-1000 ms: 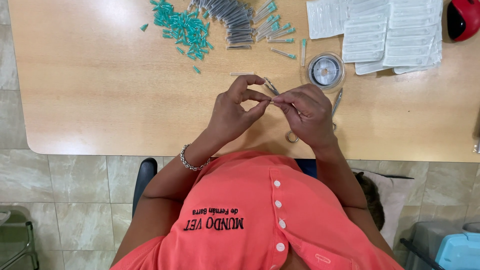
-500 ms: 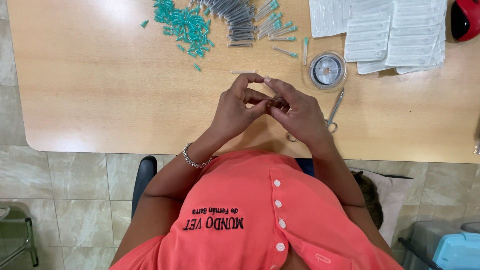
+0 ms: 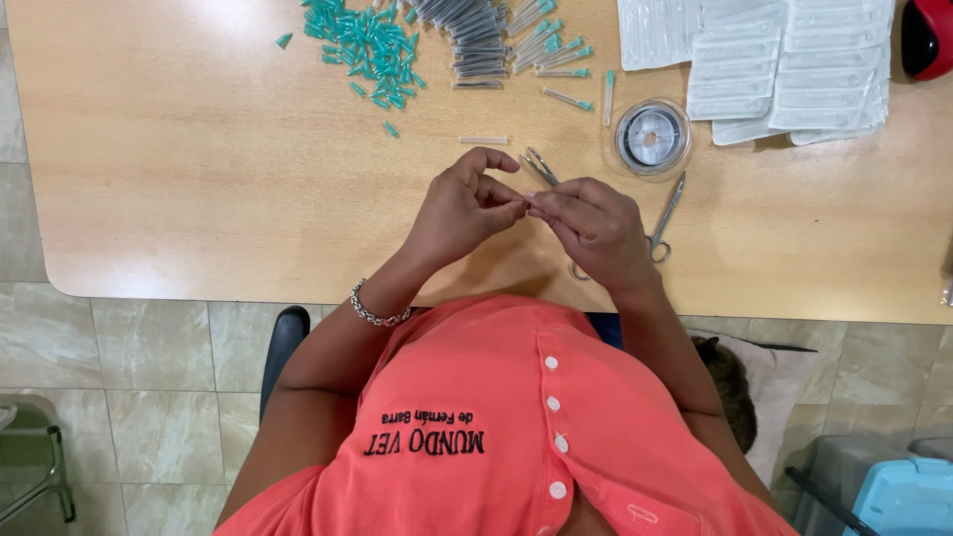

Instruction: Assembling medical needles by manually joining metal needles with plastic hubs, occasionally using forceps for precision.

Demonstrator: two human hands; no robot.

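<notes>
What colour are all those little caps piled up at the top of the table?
The little caps are teal green, seen best in the head view.

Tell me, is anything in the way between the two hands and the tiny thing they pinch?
No. The left hand and right hand meet fingertip to fingertip above the table. Nothing visible sits between them. What they pinch is too small to tell. The forceps lie just behind.

White, flat blister packages (image 3: 784,60) are stacked at the worktop's (image 3: 199,199) far right. Dark lettering is printed on the coral shirt (image 3: 496,427).
</notes>
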